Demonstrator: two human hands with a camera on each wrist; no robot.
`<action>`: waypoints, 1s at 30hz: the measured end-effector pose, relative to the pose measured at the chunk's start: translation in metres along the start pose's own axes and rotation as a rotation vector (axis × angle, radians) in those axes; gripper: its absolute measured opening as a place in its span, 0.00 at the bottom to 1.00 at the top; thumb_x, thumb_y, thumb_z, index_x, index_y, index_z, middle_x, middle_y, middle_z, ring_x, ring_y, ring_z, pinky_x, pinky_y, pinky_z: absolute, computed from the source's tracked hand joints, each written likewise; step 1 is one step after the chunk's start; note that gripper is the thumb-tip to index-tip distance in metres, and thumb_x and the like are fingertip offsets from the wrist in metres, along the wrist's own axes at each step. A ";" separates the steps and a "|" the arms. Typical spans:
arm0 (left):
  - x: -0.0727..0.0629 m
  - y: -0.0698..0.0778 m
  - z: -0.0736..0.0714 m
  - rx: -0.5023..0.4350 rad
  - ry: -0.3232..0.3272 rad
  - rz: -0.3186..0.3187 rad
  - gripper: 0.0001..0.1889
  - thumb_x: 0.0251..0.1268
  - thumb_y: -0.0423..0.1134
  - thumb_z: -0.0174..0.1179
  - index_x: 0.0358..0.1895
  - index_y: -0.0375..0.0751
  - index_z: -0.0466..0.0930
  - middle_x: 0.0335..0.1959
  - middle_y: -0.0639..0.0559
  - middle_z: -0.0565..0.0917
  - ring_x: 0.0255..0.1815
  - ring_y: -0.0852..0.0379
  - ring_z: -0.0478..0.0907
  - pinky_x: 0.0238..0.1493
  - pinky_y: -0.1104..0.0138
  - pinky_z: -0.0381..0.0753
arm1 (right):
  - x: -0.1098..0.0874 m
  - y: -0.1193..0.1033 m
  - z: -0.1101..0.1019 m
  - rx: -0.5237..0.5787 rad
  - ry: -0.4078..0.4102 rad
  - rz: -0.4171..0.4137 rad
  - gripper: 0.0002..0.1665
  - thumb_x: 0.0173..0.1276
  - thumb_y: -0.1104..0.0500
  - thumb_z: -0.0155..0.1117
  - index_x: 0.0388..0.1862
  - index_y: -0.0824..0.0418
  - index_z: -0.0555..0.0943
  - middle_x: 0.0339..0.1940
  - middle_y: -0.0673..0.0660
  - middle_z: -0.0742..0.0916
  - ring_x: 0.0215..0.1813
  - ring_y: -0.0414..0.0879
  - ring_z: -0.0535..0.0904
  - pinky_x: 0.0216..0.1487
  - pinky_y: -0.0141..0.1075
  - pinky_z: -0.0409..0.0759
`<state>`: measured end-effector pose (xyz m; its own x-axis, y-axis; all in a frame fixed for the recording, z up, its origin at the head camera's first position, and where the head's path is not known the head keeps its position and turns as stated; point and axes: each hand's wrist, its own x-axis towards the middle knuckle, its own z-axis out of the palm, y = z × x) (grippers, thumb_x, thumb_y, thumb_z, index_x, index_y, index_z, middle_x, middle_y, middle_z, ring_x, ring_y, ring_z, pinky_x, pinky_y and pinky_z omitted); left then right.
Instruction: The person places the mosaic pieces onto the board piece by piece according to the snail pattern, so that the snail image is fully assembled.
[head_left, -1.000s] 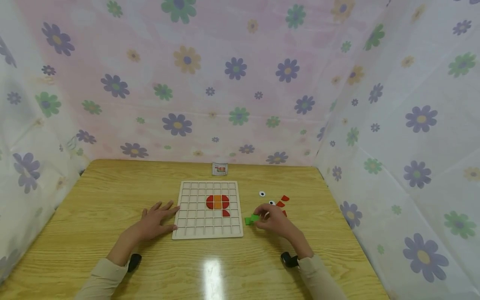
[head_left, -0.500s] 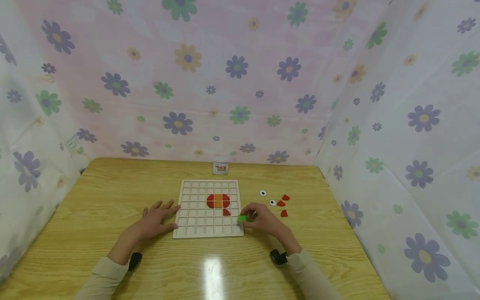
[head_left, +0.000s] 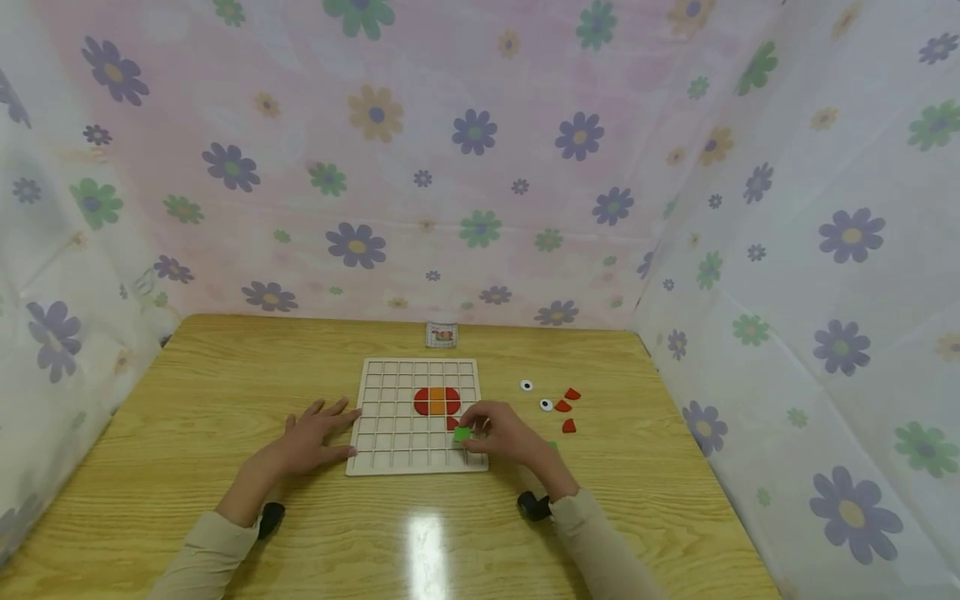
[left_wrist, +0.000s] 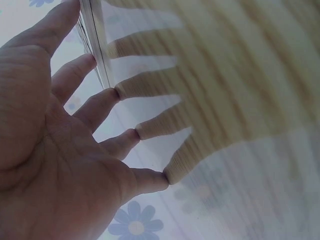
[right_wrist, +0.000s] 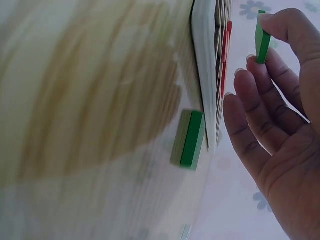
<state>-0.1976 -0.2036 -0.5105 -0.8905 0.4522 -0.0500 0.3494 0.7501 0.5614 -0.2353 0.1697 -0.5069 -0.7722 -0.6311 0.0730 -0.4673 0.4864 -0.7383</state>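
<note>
Between thumb and fingers, my right hand (head_left: 501, 432) pinches a green square tile (head_left: 461, 434) over the lower right of the wooden grid board (head_left: 356, 465). In the right wrist view this tile (right_wrist: 262, 37) is held on edge, above the board's level. Just beyond it, a red quarter-round tile (head_left: 452, 423) sits in a cell, partly covered. Two orange tiles (head_left: 437, 402) with red rounded tiles (head_left: 422, 402) on both sides lie above that. My left hand (head_left: 311, 435) rests with fingers spread, fingertips on the table, thumb and index at the board's left edge.
Right of the board lie two eye discs (head_left: 527, 385) and several red quarter-round tiles (head_left: 569, 426). Another green tile (right_wrist: 192, 140) lies on the table by the board, mostly hidden behind my right wrist from above. A small picture card (head_left: 442, 335) stands behind the board.
My right hand has picked up the green square tile from the table and carried it left over the board. The left hand stays in place.
</note>
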 end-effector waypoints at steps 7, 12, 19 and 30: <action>0.000 0.000 0.000 -0.018 -0.001 -0.003 0.36 0.68 0.53 0.66 0.75 0.40 0.70 0.77 0.28 0.61 0.75 0.15 0.47 0.58 0.16 0.42 | 0.007 -0.002 0.007 0.003 -0.004 -0.020 0.10 0.64 0.62 0.75 0.44 0.60 0.86 0.41 0.52 0.87 0.39 0.41 0.79 0.43 0.33 0.81; 0.001 -0.002 0.002 -0.022 -0.001 -0.005 0.37 0.68 0.54 0.66 0.75 0.40 0.70 0.77 0.29 0.61 0.75 0.16 0.46 0.58 0.16 0.42 | 0.012 -0.004 0.011 -0.013 -0.003 -0.004 0.09 0.65 0.61 0.75 0.43 0.59 0.85 0.39 0.51 0.85 0.38 0.41 0.78 0.42 0.32 0.80; 0.002 -0.004 0.002 -0.023 0.000 -0.006 0.37 0.68 0.54 0.66 0.75 0.40 0.69 0.77 0.29 0.60 0.76 0.16 0.46 0.58 0.16 0.41 | 0.023 -0.008 0.013 -0.039 0.005 0.042 0.09 0.64 0.61 0.76 0.41 0.59 0.85 0.37 0.50 0.84 0.37 0.42 0.77 0.40 0.32 0.79; 0.002 -0.006 0.002 -0.030 0.000 -0.004 0.37 0.68 0.54 0.66 0.75 0.40 0.69 0.77 0.29 0.61 0.76 0.16 0.46 0.58 0.15 0.41 | 0.039 -0.011 0.016 -0.109 -0.009 0.054 0.08 0.64 0.61 0.76 0.40 0.58 0.85 0.37 0.50 0.86 0.38 0.42 0.79 0.42 0.32 0.79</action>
<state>-0.2009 -0.2057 -0.5158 -0.8916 0.4498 -0.0524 0.3372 0.7368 0.5861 -0.2536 0.1302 -0.5064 -0.7939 -0.6073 0.0285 -0.4695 0.5827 -0.6634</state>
